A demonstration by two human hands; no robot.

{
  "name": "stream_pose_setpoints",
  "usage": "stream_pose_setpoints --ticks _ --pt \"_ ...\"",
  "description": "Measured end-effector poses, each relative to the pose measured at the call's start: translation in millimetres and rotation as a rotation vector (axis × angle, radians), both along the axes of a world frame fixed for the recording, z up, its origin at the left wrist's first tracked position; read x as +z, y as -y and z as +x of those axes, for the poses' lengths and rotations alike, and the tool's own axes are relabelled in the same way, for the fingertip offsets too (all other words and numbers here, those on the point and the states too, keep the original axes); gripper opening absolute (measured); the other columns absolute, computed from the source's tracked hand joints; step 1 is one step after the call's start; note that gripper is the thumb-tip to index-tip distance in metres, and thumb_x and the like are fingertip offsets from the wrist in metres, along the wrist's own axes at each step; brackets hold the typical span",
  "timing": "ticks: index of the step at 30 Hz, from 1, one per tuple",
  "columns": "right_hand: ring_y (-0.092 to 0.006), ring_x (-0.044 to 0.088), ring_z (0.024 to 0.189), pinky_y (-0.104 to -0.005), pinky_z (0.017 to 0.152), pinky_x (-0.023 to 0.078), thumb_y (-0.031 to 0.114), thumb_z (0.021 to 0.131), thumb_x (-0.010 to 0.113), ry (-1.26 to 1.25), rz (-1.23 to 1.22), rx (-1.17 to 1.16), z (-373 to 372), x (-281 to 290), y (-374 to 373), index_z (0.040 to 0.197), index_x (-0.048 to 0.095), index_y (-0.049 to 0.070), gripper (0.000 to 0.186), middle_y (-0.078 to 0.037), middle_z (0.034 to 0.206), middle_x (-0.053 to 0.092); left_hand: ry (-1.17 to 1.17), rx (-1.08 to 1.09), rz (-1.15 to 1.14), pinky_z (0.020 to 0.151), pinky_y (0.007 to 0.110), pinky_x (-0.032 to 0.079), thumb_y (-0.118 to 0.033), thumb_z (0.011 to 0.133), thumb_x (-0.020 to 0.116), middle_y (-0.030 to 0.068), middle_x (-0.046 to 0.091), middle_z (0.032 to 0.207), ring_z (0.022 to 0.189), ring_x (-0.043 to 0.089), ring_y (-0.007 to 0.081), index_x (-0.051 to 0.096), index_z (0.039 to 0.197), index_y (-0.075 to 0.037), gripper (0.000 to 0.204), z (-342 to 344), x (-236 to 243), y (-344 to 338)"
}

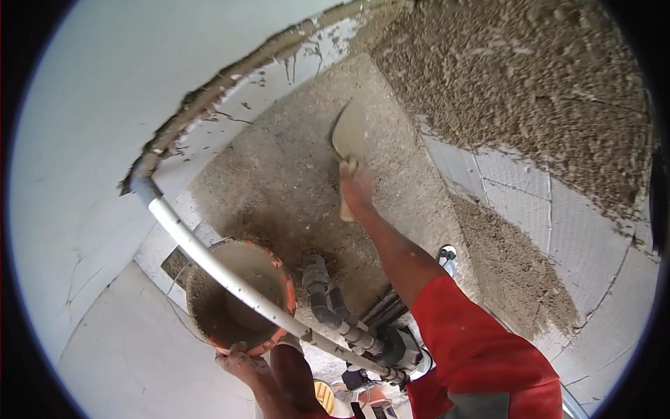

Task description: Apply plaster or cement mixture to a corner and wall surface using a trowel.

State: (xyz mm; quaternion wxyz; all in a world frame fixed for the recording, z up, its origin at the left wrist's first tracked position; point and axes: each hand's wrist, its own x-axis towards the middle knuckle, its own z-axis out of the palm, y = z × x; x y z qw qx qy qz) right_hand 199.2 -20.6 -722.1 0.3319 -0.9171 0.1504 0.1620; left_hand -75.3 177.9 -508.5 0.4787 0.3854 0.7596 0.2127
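Note:
My right hand (356,185) is closed round the handle of a pointed trowel (351,129), whose blade lies close to a grey mortar surface (279,150). The hand is slightly blurred, and I cannot tell whether the blade touches the mortar. At the lower left, my left hand (243,364) grips the near rim of an orange bucket (287,283). The bucket is tilted so its mouth shows. Grey mortar coats its inner wall, and some lies at the bottom. A white pipe (223,277) crosses in front of the bucket's mouth.
Grey pipe fittings (328,300) join a pump-like unit (401,349) below the mortared surface. A rough mortar coat (516,77) covers part of the white blocks (516,188) at right. A ragged channel (209,87) runs along the white wall at upper left. A yellow round object (324,397) sits low down.

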Motion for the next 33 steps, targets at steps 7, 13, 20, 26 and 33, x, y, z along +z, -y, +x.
stream_pose_setpoints --ticks 7,13,20,26,33 --pt "-0.0433 0.055 0.101 -0.0494 0.089 0.042 0.033 0.09 0.047 -0.113 -0.103 -0.017 91.7 -31.3 -14.3 0.12 0.045 0.002 0.043 -0.024 0.107 0.058 -0.03 -0.121 -0.015 0.055 0.029 0.053 0.005 0.064 0.048 0.012 0.049 0.089 0.07 0.054 0.021 0.036 0.106 0.004 0.044 44.6 -10.7 7.9" --pt "-0.0437 0.058 0.094 -0.049 0.083 0.045 0.035 0.09 0.049 0.187 -0.196 0.113 89.4 -43.5 6.3 0.121 0.044 0.003 0.045 -0.025 0.098 0.062 0.178 -0.344 -0.088 0.052 0.025 0.052 0.008 0.063 0.045 0.0125 0.047 0.096 0.07 0.055 0.0198 0.034 0.114 0.004 0.052 52.6 -8.5 6.4" --pt "-0.044 0.057 0.095 -0.0495 0.084 0.044 0.034 0.09 0.048 0.041 -0.218 0.091 104.5 -29.6 13.9 0.117 0.046 0.001 0.043 -0.026 0.1 0.06 -0.068 -0.172 -0.024 0.052 0.024 0.05 0.007 0.061 0.044 0.0126 0.046 0.098 0.07 0.053 0.0177 0.034 0.115 0.002 0.054 94.1 -3.2 13.3" --pt "-0.0448 0.057 0.096 -0.0496 0.084 0.046 0.039 0.089 0.045 -0.029 -0.199 0.011 128.8 -48.3 -6.2 0.113 0.045 -0.001 0.046 -0.028 0.098 0.061 -0.026 -0.265 -0.02 0.062 0.029 0.052 0.008 0.061 0.043 0.013 0.045 0.1 0.077 0.053 0.0208 0.034 0.116 0.003 0.056 81.2 -12.6 12.8" --pt "-0.0466 0.057 0.094 -0.0513 0.083 0.045 0.038 0.09 0.047 0.094 -0.177 0.065 121.8 -19.6 25.3 0.113 0.043 -0.006 0.05 -0.03 0.1 0.059 -0.089 -0.342 -0.056 0.071 0.03 0.049 0.005 0.064 0.045 0.0149 0.047 0.098 0.083 0.053 0.0208 0.038 0.109 0.003 0.046 68.5 -17.3 14.9"
